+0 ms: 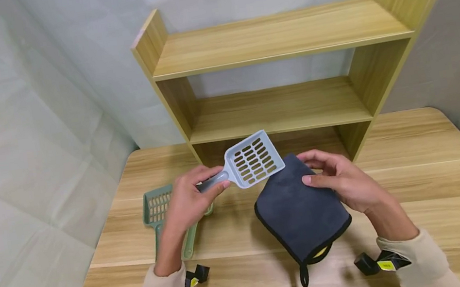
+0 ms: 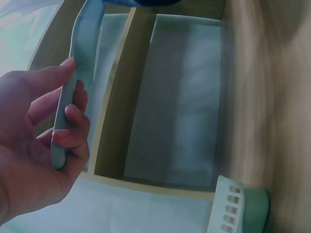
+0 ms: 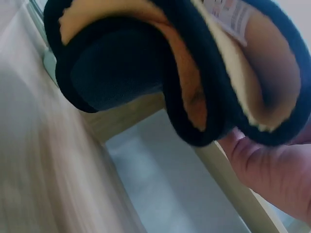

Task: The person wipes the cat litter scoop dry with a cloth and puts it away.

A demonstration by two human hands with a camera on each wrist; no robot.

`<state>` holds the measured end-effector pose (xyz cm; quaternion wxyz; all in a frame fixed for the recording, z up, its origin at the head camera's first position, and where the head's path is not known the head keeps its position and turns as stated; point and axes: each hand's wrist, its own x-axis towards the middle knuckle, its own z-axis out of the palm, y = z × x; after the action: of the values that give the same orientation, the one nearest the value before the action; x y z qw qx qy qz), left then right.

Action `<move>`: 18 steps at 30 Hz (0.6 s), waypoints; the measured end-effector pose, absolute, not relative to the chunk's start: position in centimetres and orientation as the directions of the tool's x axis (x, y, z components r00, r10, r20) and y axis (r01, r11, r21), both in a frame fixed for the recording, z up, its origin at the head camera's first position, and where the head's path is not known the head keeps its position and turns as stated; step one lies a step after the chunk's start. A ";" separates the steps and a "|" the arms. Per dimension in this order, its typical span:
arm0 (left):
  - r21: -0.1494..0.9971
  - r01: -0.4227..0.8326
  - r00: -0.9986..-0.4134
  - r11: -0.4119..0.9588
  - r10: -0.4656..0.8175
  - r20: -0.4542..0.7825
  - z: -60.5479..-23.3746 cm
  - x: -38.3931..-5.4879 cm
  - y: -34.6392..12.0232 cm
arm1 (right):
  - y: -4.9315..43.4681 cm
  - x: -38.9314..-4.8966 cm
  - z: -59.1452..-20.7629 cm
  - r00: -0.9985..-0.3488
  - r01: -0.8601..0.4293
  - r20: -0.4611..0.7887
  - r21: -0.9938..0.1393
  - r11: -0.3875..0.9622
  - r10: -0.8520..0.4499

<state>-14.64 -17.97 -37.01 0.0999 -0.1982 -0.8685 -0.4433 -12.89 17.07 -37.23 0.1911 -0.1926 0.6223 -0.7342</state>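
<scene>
In the head view my left hand (image 1: 188,193) grips a blue-grey slotted litter scoop (image 1: 234,176) by its handle, thumb on top. The left wrist view shows fingers curled round that handle (image 2: 87,43). The scoop's front corner overlaps a folded dark grey cloth (image 1: 301,207) with black edging and a hanging loop. My right hand (image 1: 345,181) pinches this cloth at its upper right edge, thumb on the near face. Seen from the right wrist, the cloth's folds (image 3: 184,68) show an orange-yellow inner side and a white label.
Left of the middle, a green slotted scoop (image 1: 147,211) lies on the wooden table (image 1: 442,211), partly behind my left forearm. Beside it shows another green handle (image 1: 189,242). A wooden shelf unit (image 1: 270,54) stands at the back, with pale fabric walls (image 1: 23,118) around.
</scene>
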 end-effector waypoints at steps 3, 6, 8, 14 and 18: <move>0.731 0.438 -0.898 0.523 0.221 0.380 -37.2 -14.7 -17.4 | 16.5 -12.8 -37.4 -0.855 0.064 0.027 -0.986 -0.157 -0.518; 0.734 0.447 -0.892 0.511 0.200 0.405 -37.4 -14.6 -16.7 | 15.9 -12.7 -37.6 -0.857 0.055 0.042 -0.984 -0.172 -0.513; 0.736 0.450 -0.891 0.506 0.191 0.413 -37.5 -14.6 -16.3 | 15.4 -12.6 -37.7 -0.868 0.041 0.054 -0.983 -0.180 -0.494; 0.748 0.444 -0.892 0.494 0.161 0.423 -38.0 -14.5 -15.2 | 14.0 -12.4 -38.4 -0.903 0.037 0.039 -0.985 -0.168 -0.428; 0.750 0.449 -0.888 0.486 0.148 0.436 -38.2 -14.2 -14.4 | 13.2 -12.3 -38.7 -0.914 0.055 0.021 -0.983 -0.176 -0.406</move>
<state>-14.22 -14.40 -38.19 0.1582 -0.1763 -0.8474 -0.4752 -12.28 13.21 -38.70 0.1530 -0.1406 0.6234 -0.7538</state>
